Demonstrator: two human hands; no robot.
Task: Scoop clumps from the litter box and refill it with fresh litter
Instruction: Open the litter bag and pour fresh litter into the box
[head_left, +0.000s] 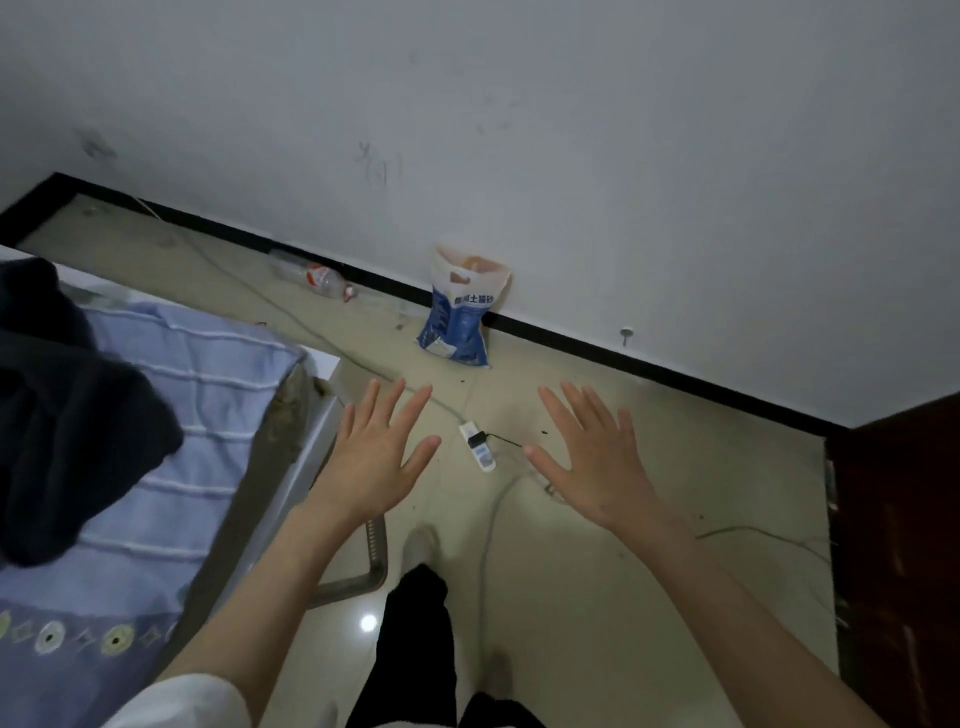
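Observation:
A blue and white bag of cat litter (460, 312) stands open at the top on the floor, leaning against the white wall. My left hand (376, 452) and my right hand (592, 457) are stretched out in front of me with fingers spread, palms down, holding nothing. Both hover above the floor, well short of the bag. No litter box or scoop is in view.
A bed (171, 457) with a lilac striped cover and a dark garment (67, 415) fills the left. A power strip (479, 448) and cables lie on the floor between my hands. An empty plastic bottle (311, 275) lies by the skirting. A dark wooden door (898, 561) stands at right.

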